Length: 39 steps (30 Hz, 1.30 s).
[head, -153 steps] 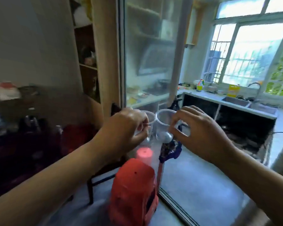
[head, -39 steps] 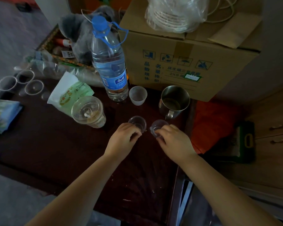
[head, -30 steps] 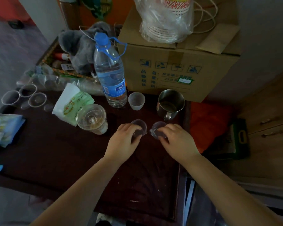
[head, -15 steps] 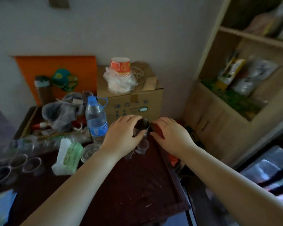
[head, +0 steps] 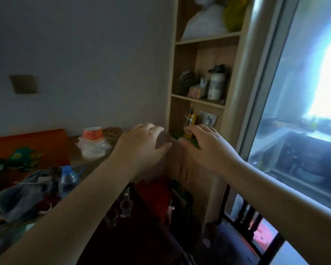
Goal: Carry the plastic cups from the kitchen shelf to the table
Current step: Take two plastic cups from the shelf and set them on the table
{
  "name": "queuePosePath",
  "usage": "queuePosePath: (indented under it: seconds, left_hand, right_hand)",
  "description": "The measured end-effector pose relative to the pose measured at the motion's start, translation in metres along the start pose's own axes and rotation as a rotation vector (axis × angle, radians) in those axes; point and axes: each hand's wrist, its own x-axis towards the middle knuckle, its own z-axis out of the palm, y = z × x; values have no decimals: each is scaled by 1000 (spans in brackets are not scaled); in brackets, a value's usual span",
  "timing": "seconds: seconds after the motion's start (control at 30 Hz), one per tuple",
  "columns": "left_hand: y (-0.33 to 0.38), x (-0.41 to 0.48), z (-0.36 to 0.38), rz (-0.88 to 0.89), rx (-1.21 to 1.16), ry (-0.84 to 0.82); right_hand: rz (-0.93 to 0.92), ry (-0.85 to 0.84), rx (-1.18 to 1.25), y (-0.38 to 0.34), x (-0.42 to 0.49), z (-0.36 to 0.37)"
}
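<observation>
We saw a red-and-white paper cup [head: 92,133], a blue-capped bottle [head: 67,180], an orange board [head: 46,146] and clear plastic cups [head: 125,207].

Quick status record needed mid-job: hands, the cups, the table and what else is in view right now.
left hand: raised, fingers curled, holds nothing
right hand: raised, open, holds nothing
plastic cups: two small clear ones upright on the table, side by side
table: dark wood, cluttered at its left
water bottle: upright, blue cap
shelf unit: behind the hands, jars and packets on it
glass door: at right, bright outside
</observation>
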Motion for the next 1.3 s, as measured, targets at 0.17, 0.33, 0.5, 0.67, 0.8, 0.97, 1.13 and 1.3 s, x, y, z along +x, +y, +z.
queuePosePath:
  seconds: [0.17,0.33,0.5,0.67,0.8,0.97,1.13,1.3]
  left_hand:
    - [102,7,-13,157,-67,-66]
    - [237,2,-16,331,-248,-73]
    - [385,-19,-20,483,-423,-25]
    - [537,-49,-32,688,-532,50]
    - [642,-75,-37,848,-567,43]
    - [745,-102,-52,999,-709,28]
    - [825,-122,-65,1141,-840,-28]
    - [903,-130,-63,1238,-962,-80]
  right_hand:
    - [109,58,-123,41,-71,-91]
    - [275,72,-201,93,-173,-182]
    - [397,84,-373,139,-284,-278]
    - [577,121,-481,174,-408,-374]
    - [729,166,-569,184,-493,-440]
    - [897,161,-682,185,-572,-509]
    - [1001,196,-725,193,-627,-550]
    - [1093,224,-802,216,-669,-579]
